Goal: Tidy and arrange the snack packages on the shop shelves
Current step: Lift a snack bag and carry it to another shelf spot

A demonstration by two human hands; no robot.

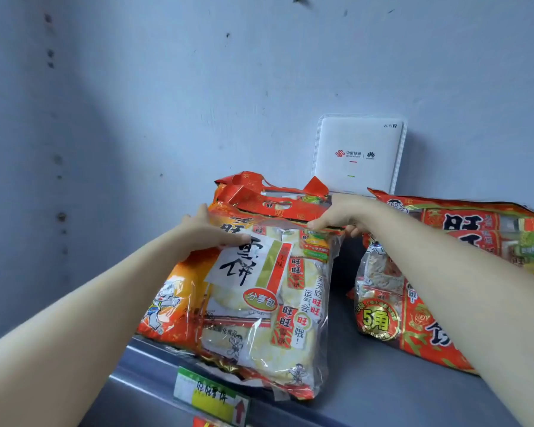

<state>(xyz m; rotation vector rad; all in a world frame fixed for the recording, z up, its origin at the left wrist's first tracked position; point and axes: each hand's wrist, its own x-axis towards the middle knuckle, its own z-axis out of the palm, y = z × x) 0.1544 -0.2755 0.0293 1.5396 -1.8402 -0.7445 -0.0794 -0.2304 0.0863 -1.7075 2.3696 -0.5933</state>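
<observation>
"WiFi 7" on router (358, 155) — "雪饼" on packet (259, 306) (front)

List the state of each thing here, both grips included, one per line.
left grip, holds the front bag's top left corner.
right grip, pinches its top right edge.
front bag, sealed, held tilted on the shelf edge.
handled bags behind, handles crumpled.
right stack, sealed, lying down.
router, upright, green light lit.
price label, on the shelf's front rail.
</observation>
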